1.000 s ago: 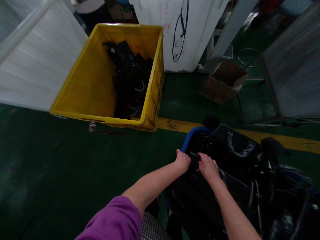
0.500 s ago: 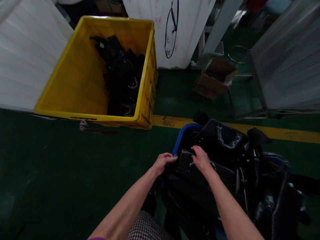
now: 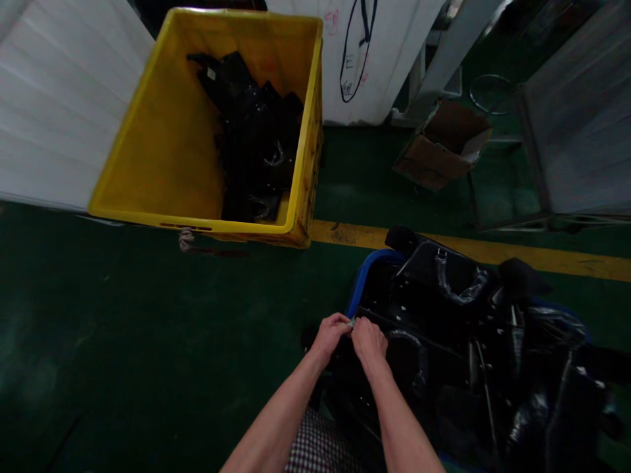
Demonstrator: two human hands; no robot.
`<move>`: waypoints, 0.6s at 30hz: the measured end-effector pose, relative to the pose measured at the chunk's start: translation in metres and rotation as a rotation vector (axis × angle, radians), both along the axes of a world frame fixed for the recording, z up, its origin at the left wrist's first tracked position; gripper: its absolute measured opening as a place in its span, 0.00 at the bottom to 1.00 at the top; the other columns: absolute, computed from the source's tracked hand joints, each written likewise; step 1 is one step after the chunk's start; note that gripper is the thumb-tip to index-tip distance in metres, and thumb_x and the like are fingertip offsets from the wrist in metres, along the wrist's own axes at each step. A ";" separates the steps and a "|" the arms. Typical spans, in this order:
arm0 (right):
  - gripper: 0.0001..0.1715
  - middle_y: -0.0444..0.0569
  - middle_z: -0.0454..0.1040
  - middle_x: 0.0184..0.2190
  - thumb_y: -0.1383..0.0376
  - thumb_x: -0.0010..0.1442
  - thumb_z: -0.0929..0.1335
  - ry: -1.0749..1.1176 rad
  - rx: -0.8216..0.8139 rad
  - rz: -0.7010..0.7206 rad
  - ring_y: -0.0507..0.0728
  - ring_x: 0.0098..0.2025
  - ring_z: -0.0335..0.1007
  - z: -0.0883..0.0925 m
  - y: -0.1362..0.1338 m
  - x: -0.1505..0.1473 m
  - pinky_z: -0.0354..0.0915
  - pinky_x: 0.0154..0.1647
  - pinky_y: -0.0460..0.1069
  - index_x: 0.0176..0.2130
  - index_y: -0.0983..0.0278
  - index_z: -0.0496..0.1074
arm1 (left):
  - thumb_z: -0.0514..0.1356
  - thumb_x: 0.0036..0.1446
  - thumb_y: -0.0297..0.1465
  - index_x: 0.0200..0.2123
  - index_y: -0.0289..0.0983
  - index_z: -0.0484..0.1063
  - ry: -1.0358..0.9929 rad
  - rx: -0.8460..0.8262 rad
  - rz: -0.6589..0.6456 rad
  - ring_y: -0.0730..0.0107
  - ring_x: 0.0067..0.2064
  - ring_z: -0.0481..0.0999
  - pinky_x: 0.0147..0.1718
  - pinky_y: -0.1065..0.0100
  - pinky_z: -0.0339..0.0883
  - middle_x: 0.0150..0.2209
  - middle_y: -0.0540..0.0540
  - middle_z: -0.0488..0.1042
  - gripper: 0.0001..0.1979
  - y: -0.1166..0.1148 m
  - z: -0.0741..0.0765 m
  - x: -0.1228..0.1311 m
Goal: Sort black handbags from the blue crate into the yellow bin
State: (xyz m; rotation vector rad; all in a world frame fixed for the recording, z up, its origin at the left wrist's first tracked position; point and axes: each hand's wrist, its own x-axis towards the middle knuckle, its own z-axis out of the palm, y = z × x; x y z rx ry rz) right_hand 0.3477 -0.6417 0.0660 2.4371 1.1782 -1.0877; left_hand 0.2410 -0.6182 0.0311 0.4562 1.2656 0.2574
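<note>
My left hand (image 3: 332, 336) is closed, thumb and fingers pinching a small pale piece (image 3: 351, 322) too small to name. Right beside it, my right hand (image 3: 369, 339) is closed with its fingertips against that piece; whether it grips anything else is hidden. Both hands are over the left end of a blue tub (image 3: 361, 281) piled with black bags. Nearest my right hand lies a black bag with a plastic-wrapped handle (image 3: 417, 351). Behind it, another black bag (image 3: 419, 263) has a similar wrapped handle (image 3: 458, 289).
A large yellow crate (image 3: 158, 157) with black bags (image 3: 256, 131) inside stands ahead on the left. An open cardboard box (image 3: 434, 161) is on the green floor, beyond a yellow floor line (image 3: 350, 235). White-sided containers (image 3: 64, 98) stand around, and a metal-framed cart (image 3: 586, 151) is at right.
My right hand has moved left and down, away from the small black ribbed flap it was at, to meet my left hand. The view has shifted slightly.
</note>
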 end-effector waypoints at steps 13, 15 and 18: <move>0.17 0.61 0.72 0.42 0.67 0.68 0.59 -0.118 0.055 0.378 0.66 0.45 0.66 -0.013 -0.013 0.040 0.60 0.47 0.60 0.47 0.67 0.75 | 0.58 0.34 0.29 0.18 0.35 0.68 0.039 -0.090 0.340 0.76 0.24 0.61 0.28 0.70 0.54 0.18 0.52 0.65 0.03 -0.008 -0.022 0.015; 0.16 0.61 0.72 0.43 0.68 0.67 0.61 -0.080 0.033 0.366 0.67 0.48 0.66 -0.017 -0.017 0.041 0.60 0.50 0.62 0.43 0.66 0.77 | 0.58 0.34 0.29 0.18 0.35 0.68 0.028 -0.089 0.348 0.76 0.24 0.61 0.28 0.70 0.54 0.19 0.52 0.65 0.03 -0.009 -0.024 0.019; 0.11 0.59 0.70 0.54 0.71 0.63 0.65 0.023 0.025 0.312 0.67 0.60 0.59 -0.031 -0.012 0.036 0.56 0.60 0.62 0.39 0.66 0.77 | 0.61 0.36 0.29 0.22 0.34 0.73 -0.027 -0.057 0.275 0.75 0.26 0.64 0.31 0.70 0.57 0.22 0.50 0.70 0.06 -0.009 -0.024 0.018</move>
